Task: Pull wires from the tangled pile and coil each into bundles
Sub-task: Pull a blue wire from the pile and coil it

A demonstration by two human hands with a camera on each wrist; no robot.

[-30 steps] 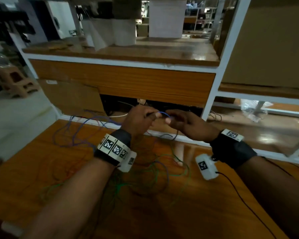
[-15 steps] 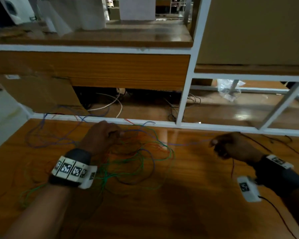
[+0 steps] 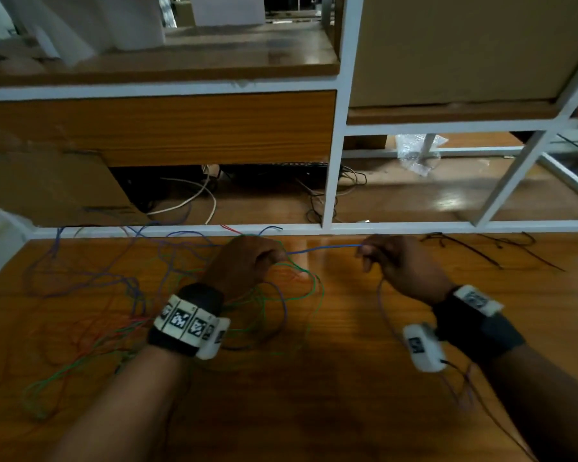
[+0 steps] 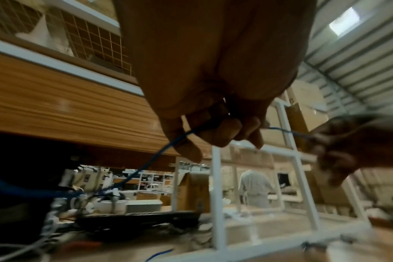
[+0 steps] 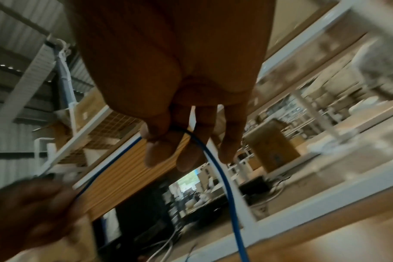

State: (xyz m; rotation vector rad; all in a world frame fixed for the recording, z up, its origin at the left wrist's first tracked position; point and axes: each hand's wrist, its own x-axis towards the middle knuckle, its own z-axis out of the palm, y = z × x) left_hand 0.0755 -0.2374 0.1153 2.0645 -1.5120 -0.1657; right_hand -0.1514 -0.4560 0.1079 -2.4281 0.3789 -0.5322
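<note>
Holding a blue wire (image 3: pixel 324 249) taut above the wooden table (image 3: pixel 314 395), my left hand (image 3: pixel 244 265) curls its fingers round one stretch while my right hand (image 3: pixel 401 265) pinches the other between thumb and forefinger. Under my left hand lies the tangled pile (image 3: pixel 131 295) of blue, green and red strands. Beyond the table's far edge stands a white-framed shelf (image 3: pixel 332 161), with cardboard boxes (image 3: pixel 464 45) on it

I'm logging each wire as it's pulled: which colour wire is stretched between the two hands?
The blue wire, pinched by the left hand and right hand; the green and red wires lie loose on the table.
</note>
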